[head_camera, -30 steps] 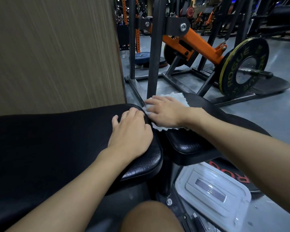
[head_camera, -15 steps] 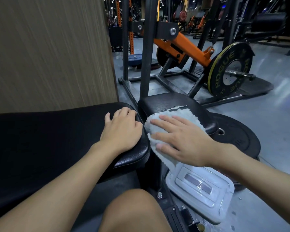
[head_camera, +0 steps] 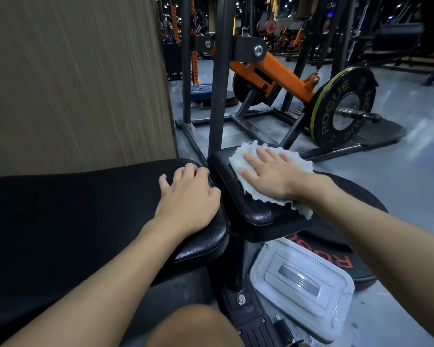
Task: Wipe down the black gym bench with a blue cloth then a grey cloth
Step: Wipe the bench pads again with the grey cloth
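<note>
The black gym bench has a long pad (head_camera: 73, 216) on the left and a small seat pad (head_camera: 258, 216) on the right. My left hand (head_camera: 188, 199) rests on the long pad's right end, fingers bent over its edge beside the gap. A pale grey fluffy cloth (head_camera: 246, 154) lies on top of the seat pad. My right hand (head_camera: 273, 174) presses flat on the cloth with straight fingers pointing to the far left. Part of the cloth hangs past the pad's right edge under my wrist.
A white plastic container lid (head_camera: 301, 284) lies on the floor under the seat pad, next to a black weight plate (head_camera: 356, 259). A black upright post (head_camera: 218, 83) rises just behind the seat pad. A wood panel (head_camera: 73, 78) stands on the left. My knee (head_camera: 193, 326) is at the bottom.
My right hand slid the cloth from the seat pad's near left side up onto its top, toward the far edge. My left hand stayed on the long pad's end.
</note>
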